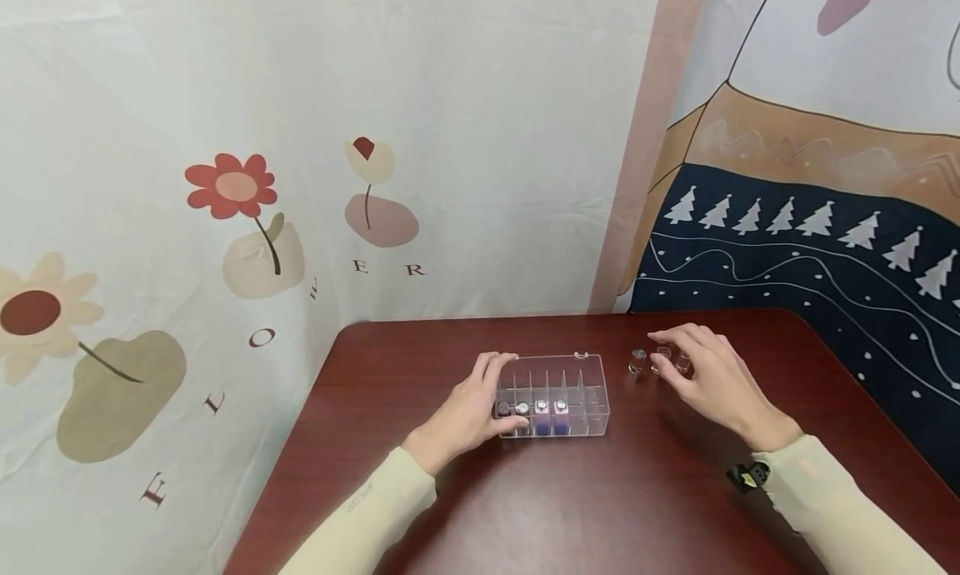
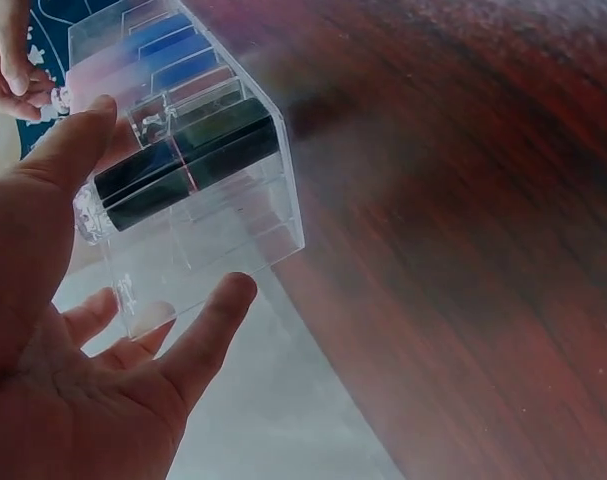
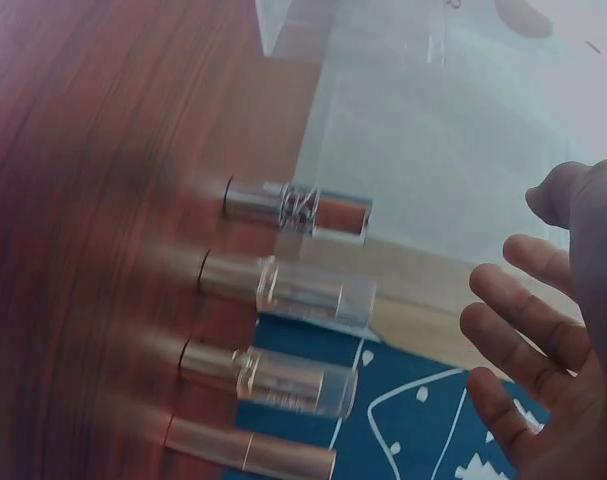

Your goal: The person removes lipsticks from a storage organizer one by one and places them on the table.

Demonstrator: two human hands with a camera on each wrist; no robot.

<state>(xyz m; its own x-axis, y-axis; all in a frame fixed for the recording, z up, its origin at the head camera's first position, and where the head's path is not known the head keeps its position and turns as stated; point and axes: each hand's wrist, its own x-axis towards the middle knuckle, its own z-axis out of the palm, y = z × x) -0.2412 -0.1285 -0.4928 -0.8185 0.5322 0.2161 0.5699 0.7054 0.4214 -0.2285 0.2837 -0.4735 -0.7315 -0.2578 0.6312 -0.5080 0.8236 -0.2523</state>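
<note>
My left hand (image 1: 463,412) grips the left end of a clear divided organizer box (image 1: 597,423), thumb across its front and fingers at its back. Inside stand two blue-and-pink tubes (image 1: 551,419) and a black tube (image 2: 188,165); another tube beside them is partly covered by the thumb. My right hand (image 1: 716,383) hovers over the lipsticks to the right, its thumb and fingers apart, holding nothing. These lipsticks stand in a row: a silver one (image 3: 318,212), two gold ones with clear caps (image 3: 313,290), and a plain gold one (image 3: 251,450).
The dark red wooden table (image 1: 570,508) bears everything. Behind it hangs a pale cloth with flowers (image 1: 487,142), and to the right a navy section with white trees (image 1: 795,250). A black device (image 1: 747,477) is on the right wrist.
</note>
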